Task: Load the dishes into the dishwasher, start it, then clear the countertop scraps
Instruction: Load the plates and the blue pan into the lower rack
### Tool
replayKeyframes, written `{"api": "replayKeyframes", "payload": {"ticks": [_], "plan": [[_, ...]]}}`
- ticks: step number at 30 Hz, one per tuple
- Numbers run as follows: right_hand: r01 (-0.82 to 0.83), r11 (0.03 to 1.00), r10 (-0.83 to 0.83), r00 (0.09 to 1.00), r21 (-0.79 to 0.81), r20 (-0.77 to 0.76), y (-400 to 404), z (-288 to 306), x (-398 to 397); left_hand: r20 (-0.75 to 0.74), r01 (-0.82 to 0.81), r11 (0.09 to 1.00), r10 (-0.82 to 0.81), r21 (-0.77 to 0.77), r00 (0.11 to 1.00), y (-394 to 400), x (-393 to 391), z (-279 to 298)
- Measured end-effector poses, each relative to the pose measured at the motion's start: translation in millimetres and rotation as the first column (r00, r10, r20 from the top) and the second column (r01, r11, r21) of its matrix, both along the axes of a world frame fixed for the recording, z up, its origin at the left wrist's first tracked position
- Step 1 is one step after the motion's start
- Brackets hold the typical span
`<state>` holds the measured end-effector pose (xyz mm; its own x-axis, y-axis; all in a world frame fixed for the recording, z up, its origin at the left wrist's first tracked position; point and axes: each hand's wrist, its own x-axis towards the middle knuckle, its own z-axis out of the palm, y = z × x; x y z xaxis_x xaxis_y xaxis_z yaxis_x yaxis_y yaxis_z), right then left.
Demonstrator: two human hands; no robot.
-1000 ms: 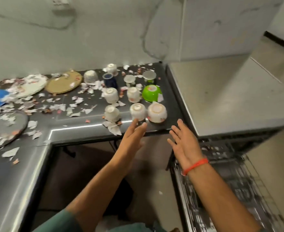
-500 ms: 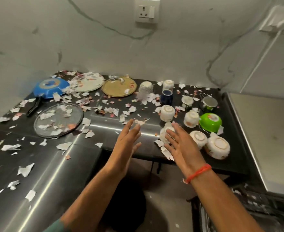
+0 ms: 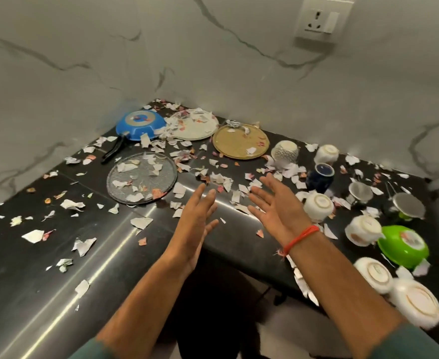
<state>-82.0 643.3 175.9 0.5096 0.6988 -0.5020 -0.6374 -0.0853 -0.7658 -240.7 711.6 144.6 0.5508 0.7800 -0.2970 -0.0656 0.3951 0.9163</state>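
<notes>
Right now your left hand (image 3: 196, 224) and right hand (image 3: 275, 206) hover palms-in over the middle of the frame, fingers straight and spread, holding nothing and touching nothing. Just beyond your fingertips lies the scatter of paper scraps (image 3: 221, 178) on the black countertop (image 3: 19, 268); these look feather-light and will likely slide or flutter, so sweep rather than pinch them (and leave them until the dishes are gone). Left of centre sits the glass plate (image 3: 142, 177), probably heavy, slick and breakable: tip the scraps off it and take it by opposite rims with both hands. Behind it, upper centre, are the blue pan (image 3: 140, 125), best lifted by its black handle, the white plate (image 3: 195, 124) and the golden plate (image 3: 240, 141), all stiff. Down the right side stand upturned white cups (image 3: 318, 207) and a green bowl (image 3: 403, 246), likely fragile ceramic and light plastic; grip each cup around its wall. The dishwasher is out of view.
</notes>
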Motion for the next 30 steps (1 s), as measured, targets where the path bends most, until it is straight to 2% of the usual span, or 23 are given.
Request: {"api": "replayKeyframes", "payload": {"ticks": [5,10,18,21,25,30], "plan": [[-0.076,0.997,0.077,0.992,0.005,-0.102,54,-14,35,-0.018,-0.089,0.996,0.089,0.007,0.996,21,20,7],[-0.095,0.994,0.087,0.989,-0.063,-0.116,99,-37,75,-0.030,-0.156,0.988,0.156,0.009,0.987,25,33,14],[0.017,0.989,-0.046,0.980,-0.148,-0.193,165,-87,128,-0.114,-0.273,0.962,0.270,-0.011,0.956,21,32,4],[0.058,0.987,-0.087,0.977,-0.149,-0.197,185,-95,139,-0.151,-0.329,0.944,0.325,-0.004,0.934,18,23,0],[0.095,0.990,-0.122,0.954,-0.107,-0.275,204,-103,153,-0.199,-0.385,0.923,0.378,0.001,0.904,15,13,0],[0.134,0.980,-0.174,0.935,-0.146,-0.310,221,-105,172,-0.213,-0.413,0.910,0.409,0.025,0.887,7,2,6]]}}
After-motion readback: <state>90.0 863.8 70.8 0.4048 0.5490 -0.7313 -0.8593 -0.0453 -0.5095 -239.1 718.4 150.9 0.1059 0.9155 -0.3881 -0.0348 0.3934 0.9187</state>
